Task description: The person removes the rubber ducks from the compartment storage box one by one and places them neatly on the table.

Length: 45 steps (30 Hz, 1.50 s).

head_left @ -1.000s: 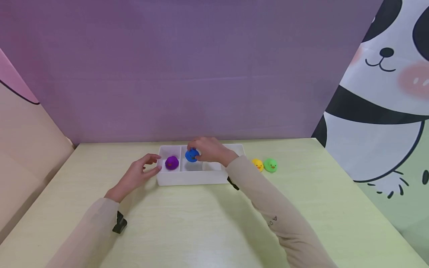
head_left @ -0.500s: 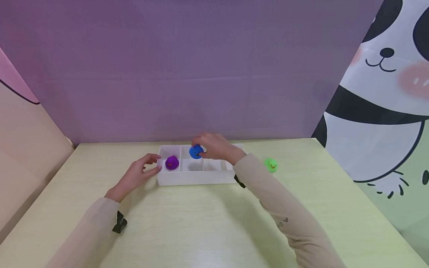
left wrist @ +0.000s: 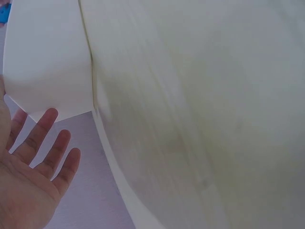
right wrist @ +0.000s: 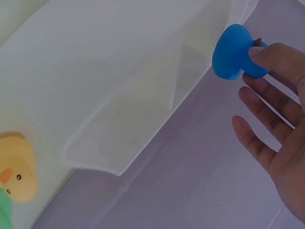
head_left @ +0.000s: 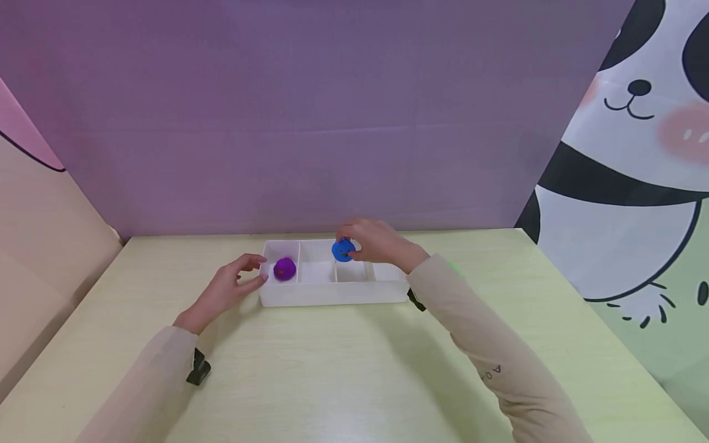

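My right hand (head_left: 379,242) pinches a blue toy duck (head_left: 342,250) between thumb and fingertip, above the divider between the second and third compartments of a white box (head_left: 332,296). In the right wrist view the blue duck (right wrist: 232,53) is near the box's far rim, and the hand's other fingers are spread. A purple toy duck (head_left: 285,269) sits in the leftmost compartment. My left hand (head_left: 224,289) is at the box's left end, its thumb and fingertips touching or nearly touching it. The left wrist view shows that hand (left wrist: 35,171) with fingers apart.
A yellow toy duck (right wrist: 18,167) and part of a green one (right wrist: 5,210) stand on the table right of the box. My right sleeve (head_left: 482,332) hides most of them in the head view. A purple backdrop (head_left: 354,123) rises behind the table (head_left: 310,369).
My right hand has carried the blue duck rightward, from over the second compartment to the divider before the third. The sleeve now covers the yellow duck and most of the green one. My left hand stays put.
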Available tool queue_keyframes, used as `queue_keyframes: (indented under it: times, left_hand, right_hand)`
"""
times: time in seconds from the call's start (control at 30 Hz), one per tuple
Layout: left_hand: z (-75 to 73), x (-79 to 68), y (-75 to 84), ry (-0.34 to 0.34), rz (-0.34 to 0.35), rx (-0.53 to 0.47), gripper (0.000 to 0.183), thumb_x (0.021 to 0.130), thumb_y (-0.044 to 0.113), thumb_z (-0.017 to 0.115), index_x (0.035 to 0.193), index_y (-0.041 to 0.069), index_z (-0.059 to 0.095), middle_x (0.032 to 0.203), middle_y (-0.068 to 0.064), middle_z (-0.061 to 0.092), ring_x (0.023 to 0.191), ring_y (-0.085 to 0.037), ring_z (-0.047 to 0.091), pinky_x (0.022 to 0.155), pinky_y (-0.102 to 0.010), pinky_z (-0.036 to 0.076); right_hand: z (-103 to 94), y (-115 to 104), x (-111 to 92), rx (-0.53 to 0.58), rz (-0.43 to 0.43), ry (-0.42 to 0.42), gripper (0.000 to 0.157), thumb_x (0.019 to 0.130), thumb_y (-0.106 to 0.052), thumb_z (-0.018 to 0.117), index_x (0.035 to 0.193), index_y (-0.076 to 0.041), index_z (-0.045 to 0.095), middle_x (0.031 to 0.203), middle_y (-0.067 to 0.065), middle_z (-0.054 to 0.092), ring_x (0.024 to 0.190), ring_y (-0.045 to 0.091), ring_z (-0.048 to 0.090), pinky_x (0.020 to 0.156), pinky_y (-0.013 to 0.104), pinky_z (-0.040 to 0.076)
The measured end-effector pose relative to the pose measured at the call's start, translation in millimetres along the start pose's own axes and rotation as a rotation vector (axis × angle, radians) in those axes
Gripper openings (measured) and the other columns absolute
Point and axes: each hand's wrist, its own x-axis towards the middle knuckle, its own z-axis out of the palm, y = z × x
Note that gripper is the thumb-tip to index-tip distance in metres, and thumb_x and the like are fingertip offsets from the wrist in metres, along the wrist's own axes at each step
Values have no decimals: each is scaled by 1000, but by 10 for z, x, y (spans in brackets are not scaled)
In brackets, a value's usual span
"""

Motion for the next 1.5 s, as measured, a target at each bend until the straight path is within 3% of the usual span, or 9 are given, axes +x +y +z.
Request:
queue_keyframes:
  times: [0.43,0.9,1.2,1.5]
  left_hand:
    - [2,-4,-14,-2,-7,-2,41,89,27,60,123,7,51,116,-15,59,110,-35,52,90,-53,41]
    - [14,-6,-28,4,-3,-6,40,88,27,60,122,7,51,114,-15,59,109,-34,52,88,-52,41]
    - [18,3,-16,3,-5,-17,40,88,27,61,122,9,51,115,-15,59,110,-34,52,90,-52,41]
    - [27,-2,-23,-10,-14,-26,43,88,30,61,124,9,50,116,-13,58,111,-33,51,92,-52,40]
  right_hand:
    - [15,222,-254,28,24,25,25,80,-16,69,104,-13,63,104,1,62,94,19,57,76,36,52]
    - [-56,447,-540,58,115,15,28,79,-14,70,106,-12,63,109,3,61,96,22,56,78,37,52]
    - [-79,636,-747,57,145,39,26,78,-12,71,103,-12,64,102,2,63,91,20,57,74,38,51]
    - [-116,801,-932,70,184,38,28,76,-10,72,103,-9,65,101,4,64,92,22,59,79,40,52]
